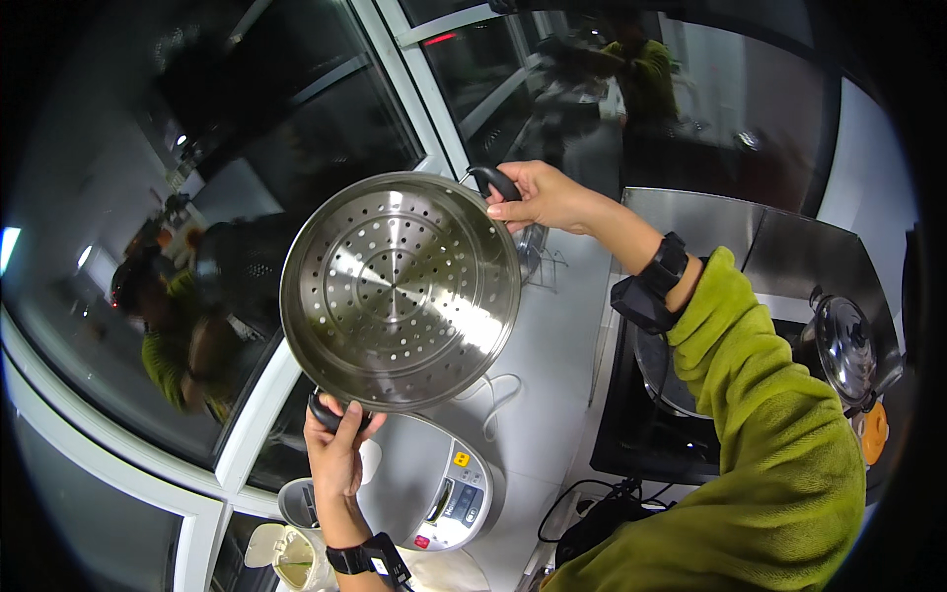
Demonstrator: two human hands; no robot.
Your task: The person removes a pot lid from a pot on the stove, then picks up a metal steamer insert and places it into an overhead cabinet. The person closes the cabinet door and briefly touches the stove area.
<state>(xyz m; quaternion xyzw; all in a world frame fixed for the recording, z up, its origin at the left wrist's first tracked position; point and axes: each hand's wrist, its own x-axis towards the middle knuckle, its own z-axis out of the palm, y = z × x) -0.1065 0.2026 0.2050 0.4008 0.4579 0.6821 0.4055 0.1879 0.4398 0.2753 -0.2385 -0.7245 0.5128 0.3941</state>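
A round stainless-steel steamer basket, its base pierced with many holes, is held up in front of me between both hands. My right hand grips the black loop handle at its upper right. At the lower left, my left hand is closed round the opposite black handle. The basket is tilted so its perforated base faces me. Below it, beside my left wrist, a silver Haier rice cooker stands on the white counter, partly covered by the basket and my hand.
On the right, a black gas cooktop carries a pan and a lidded steel pot before a metal splash guard. A wire rack and white cord lie behind. Window frames border the left; an open canister stands near.
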